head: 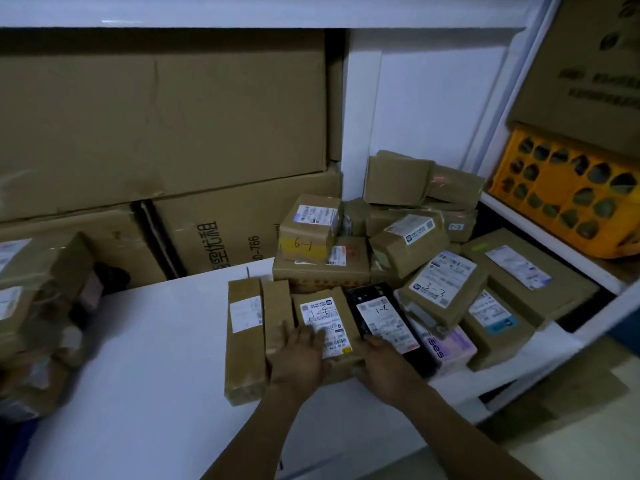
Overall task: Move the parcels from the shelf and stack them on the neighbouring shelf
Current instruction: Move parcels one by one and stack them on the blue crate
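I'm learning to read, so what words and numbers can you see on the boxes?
"6-1": handwritten on yellow tape on a small box.
"3-3": handwritten on a tilted parcel, on its label.
"0-766": printed sideways on the big carton, beside Chinese characters.
"ises": on the pink parcel.
Perhaps "1-2": handwritten on the black parcel, on its label.
Fine print on all shipping labels, and the top-right carton print: too blurred to read.
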